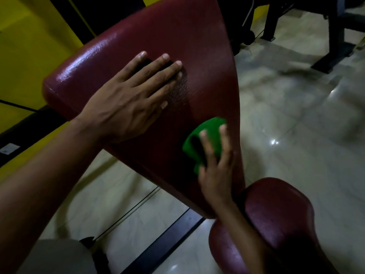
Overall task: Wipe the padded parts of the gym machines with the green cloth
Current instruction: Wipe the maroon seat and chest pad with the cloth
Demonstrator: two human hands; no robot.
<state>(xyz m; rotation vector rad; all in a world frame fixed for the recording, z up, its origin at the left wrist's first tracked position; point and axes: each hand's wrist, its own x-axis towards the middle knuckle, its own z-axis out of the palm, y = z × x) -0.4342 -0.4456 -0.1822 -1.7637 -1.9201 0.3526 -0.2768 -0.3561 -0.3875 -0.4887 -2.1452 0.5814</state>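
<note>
Head view: no legible writing.

Legible text: none | only candidate: a small white label (pixel 9 148) on the black band at the yellow wall's foot, left of the maroon backrest pad (pixel 138 46) | its print was too small and blurred to read.

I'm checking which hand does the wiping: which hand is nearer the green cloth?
Right. The right hand presses the green cloth against the backrest pad; the left hand lies flat higher on the pad, apart from it.
</note>
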